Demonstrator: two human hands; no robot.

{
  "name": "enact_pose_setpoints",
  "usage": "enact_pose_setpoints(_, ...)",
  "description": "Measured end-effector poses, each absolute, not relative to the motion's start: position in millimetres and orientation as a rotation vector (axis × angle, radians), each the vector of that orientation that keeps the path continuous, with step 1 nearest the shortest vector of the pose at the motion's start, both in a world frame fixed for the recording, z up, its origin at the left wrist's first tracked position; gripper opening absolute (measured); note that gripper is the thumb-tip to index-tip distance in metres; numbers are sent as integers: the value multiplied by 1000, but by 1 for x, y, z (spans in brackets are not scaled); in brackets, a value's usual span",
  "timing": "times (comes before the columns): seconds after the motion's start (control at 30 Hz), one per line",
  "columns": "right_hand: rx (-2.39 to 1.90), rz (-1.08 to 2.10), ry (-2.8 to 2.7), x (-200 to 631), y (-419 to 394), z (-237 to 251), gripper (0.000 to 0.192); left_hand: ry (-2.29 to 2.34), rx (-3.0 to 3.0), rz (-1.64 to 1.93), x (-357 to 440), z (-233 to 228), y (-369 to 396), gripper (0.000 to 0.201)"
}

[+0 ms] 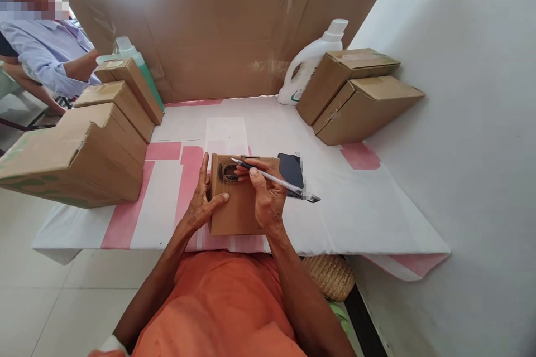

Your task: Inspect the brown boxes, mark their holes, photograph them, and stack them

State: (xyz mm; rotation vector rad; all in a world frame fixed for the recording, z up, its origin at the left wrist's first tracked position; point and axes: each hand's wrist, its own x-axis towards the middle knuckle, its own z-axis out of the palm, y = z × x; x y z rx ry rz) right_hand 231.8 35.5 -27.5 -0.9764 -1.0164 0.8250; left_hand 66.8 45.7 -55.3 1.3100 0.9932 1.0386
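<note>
- Head view: a small box (238,206) stands on the near middle of the table (377,217), which is covered in white and pink paper.
- Left hand (201,201) holds the box's left side, fingers flat along the edge and thumb pressed on the front face.
- Right hand (266,198) rests on the box's right half and pinches a pen (272,179) between thumb and fingers; the pen's tip touches the box's upper left part, by a dark round mark.
- A phone (292,170) lies flat just beside the box, on its right, partly under the pen.
- Four boxes (96,139) are lined up along the table's left edge, with a green bottle (138,64) behind them.
- Two more boxes (355,95) lean together at the far right, touching a white jug (310,61).
- A cardboard sheet (226,33) stands upright along the far edge.
- Another person's sleeve (46,50) shows at the far left, well apart from the box.
- A woven basket (330,276) sits under the table's near edge.
</note>
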Motion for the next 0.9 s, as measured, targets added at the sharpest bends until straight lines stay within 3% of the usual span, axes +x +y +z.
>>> enact_pose_setpoints(0.27, -1069, 787, -1143, 226, 31, -51, 23, 960, 1318, 1003, 57, -58, 41, 114)
enact_pose_setpoints(0.7, -1062, 622, -1462, 231, 29, -37, 18, 982, 1287, 1050, 54, -67, 39, 114)
enact_pose_setpoints(0.9, -1192, 586, -1342, 246, 26, -43, 20, 950, 1245, 1071, 55, -70, 40, 118)
